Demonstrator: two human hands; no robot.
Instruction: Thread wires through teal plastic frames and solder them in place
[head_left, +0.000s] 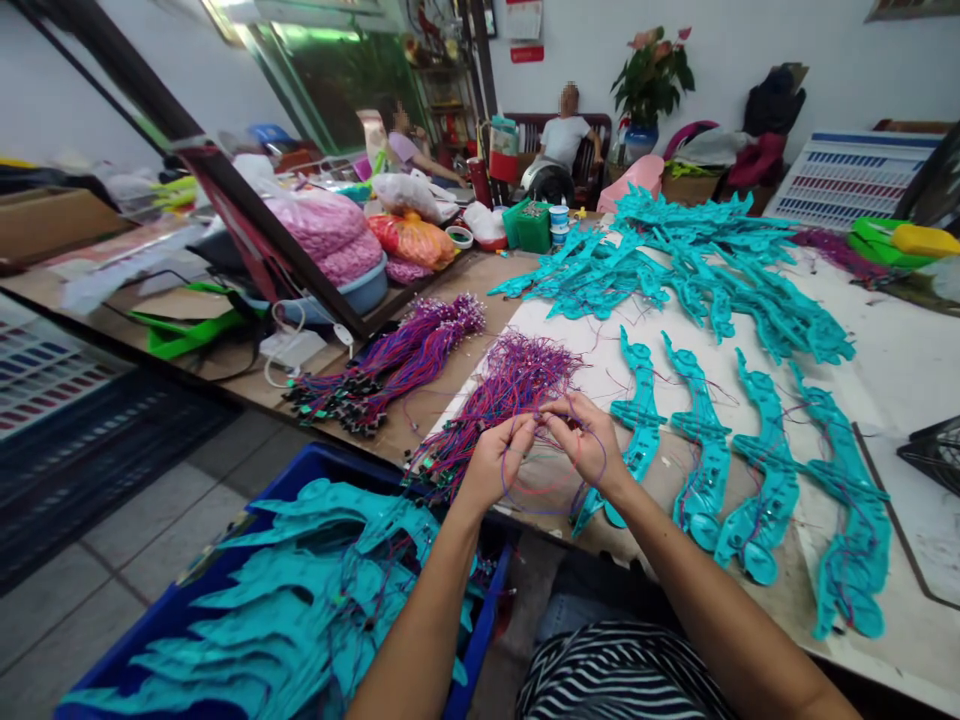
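a loop of red and blue wire (551,491) is held above the near edge of the desk (499,272), pinched in the closed fingertips of both the left hand (500,455) and the right hand (589,437), which are held close together. the step in hand is judged to be fingertip work on the wire; whether a knot is being tied cannot be told. a wire bundle (517,385) is laid just beyond, with turquoise parts (699,430) lined up rightward. next, a firm pinch and some slack seem called for, so that nothing is snagged.
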